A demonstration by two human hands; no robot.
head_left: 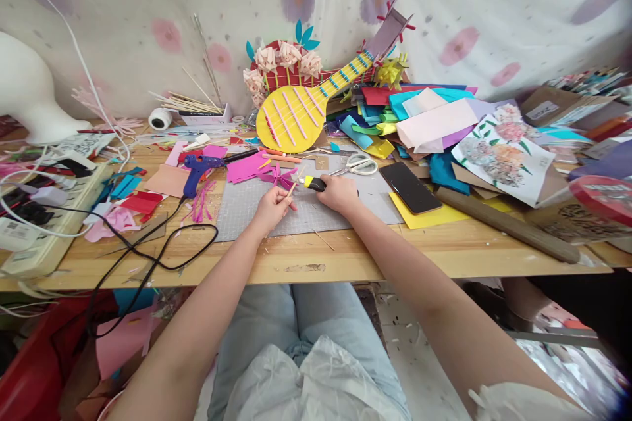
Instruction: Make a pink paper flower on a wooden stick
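Note:
Over the grey cutting mat [237, 217], my left hand [273, 209] pinches a thin wooden stick [297, 179] that points up and away from me. A magenta paper piece with petal-like strips [277, 176] is just beyond those fingers; whether it is joined to the stick I cannot tell. My right hand [340, 195] is wrapped round a yellow-and-black utility knife [313, 183], its front end close to the stick. The blade is too small to make out. White-handled scissors [362, 164] lie beyond my right hand, and magenta paper sheets [245, 168] lie beyond my left.
At the back rests a yellow paper lute [291, 118]. A blue glue gun [197, 174] with a black cord is on the left. A phone [409, 187], a wooden rod [508, 225] and heaped coloured paper [434, 118] occupy the right. A power strip [54, 230] sits far left.

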